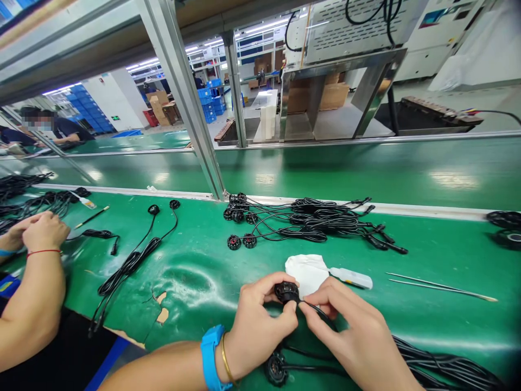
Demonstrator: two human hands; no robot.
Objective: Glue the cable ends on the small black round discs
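Note:
A small round black cable head is pinched between the thumb and fingers of my left hand. Just right of it, my right hand grips the thin black cable that leaves this head. Below my hands lies another round black head, partly cut off by the frame, with its own cable. A thick bundle of black cables runs out to the lower right, partly behind my right hand. Behind my fingers sit a white cloth and a small clear bottle.
Coiled black cables with round heads lie at the back of the green bench. Metal tweezers rest at right. To the left are another cable and a co-worker's hands. A metal post rises from the bench's back edge.

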